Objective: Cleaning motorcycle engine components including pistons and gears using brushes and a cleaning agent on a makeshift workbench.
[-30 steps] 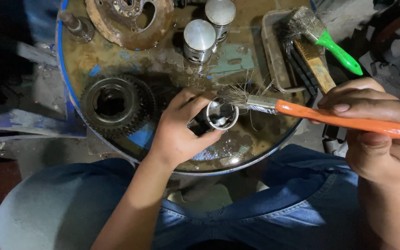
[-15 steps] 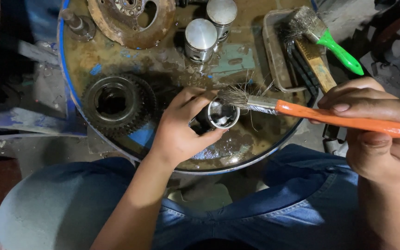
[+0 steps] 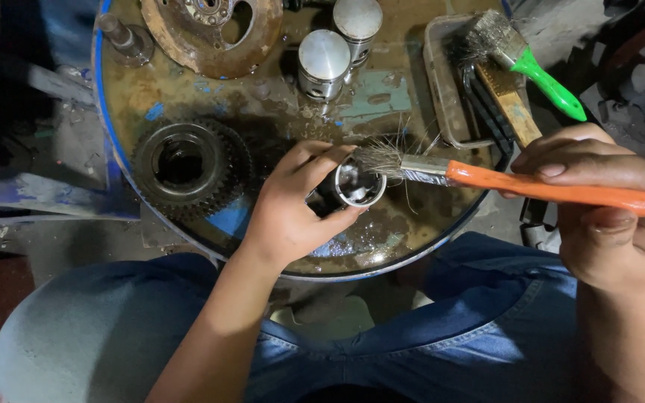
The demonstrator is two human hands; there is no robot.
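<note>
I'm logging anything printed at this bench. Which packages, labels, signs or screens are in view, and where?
None in view: no package, label, sign or screen. The drum top holds only bare metal parts, brushes and a small tray.

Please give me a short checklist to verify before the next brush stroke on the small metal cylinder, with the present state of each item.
1. Left hand grips the small metal cylinder firmly: ok, fingers wrap its side.
2. Right hand holds the orange-handled brush: ok.
3. Bristles reach the cylinder's open mouth: ok, they lie at its rim.
4. Inside of the cylinder is clean: cannot tell, only wet glints show.
5. Work stays over the drum top: ok.
6. Spare green-handled brush within reach: ok, it lies in the tray.
</note>
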